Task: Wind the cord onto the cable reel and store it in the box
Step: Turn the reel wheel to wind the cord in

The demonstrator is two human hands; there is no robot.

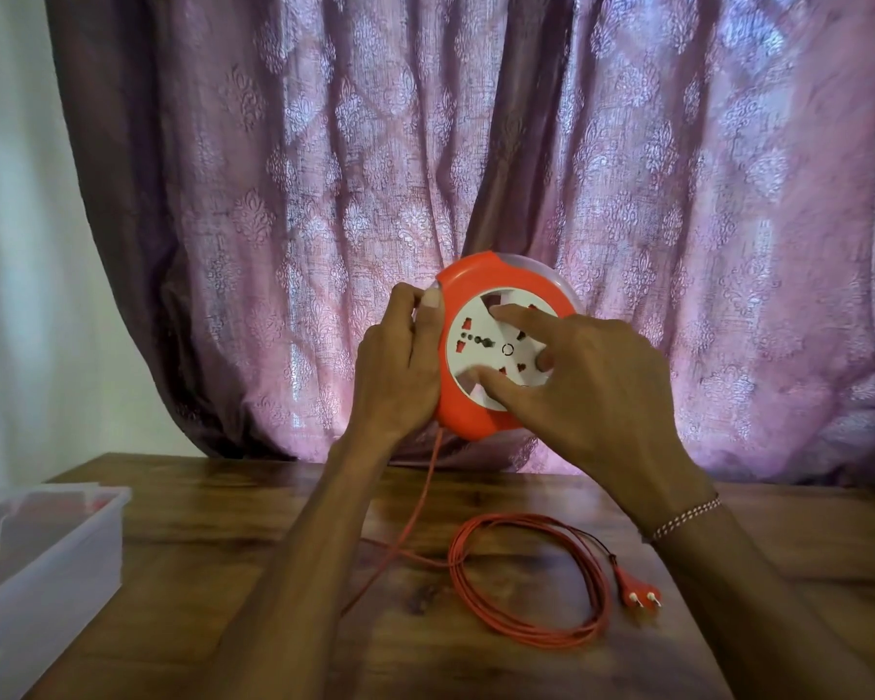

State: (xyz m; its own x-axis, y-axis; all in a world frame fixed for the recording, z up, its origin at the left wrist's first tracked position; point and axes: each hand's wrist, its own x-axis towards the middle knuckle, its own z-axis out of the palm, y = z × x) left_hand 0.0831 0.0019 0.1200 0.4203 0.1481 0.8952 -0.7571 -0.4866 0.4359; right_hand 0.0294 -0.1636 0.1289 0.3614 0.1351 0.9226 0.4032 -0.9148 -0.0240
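The clear plastic box [46, 563] sits nearest, at the bench's [213, 538] left edge, open-topped and probably waiting to take the finished reel. Right of it, the left hand [400, 366] has its fingers [431, 301] clamped on the rim of the orange cable reel [506, 346], holding it upright above the bench, seemingly to steady the housing. From the reel's lower left edge the orange cord [526, 588] drops to the bench and lies in a loose coil, still mostly unwound. The right hand [602, 386] spreads 3 fingers [514, 315] against the white socket face, apart and pressing, likely to turn it and draw the cord in. Farthest right, the 2-pin plug [637, 591] rests beside the coil.
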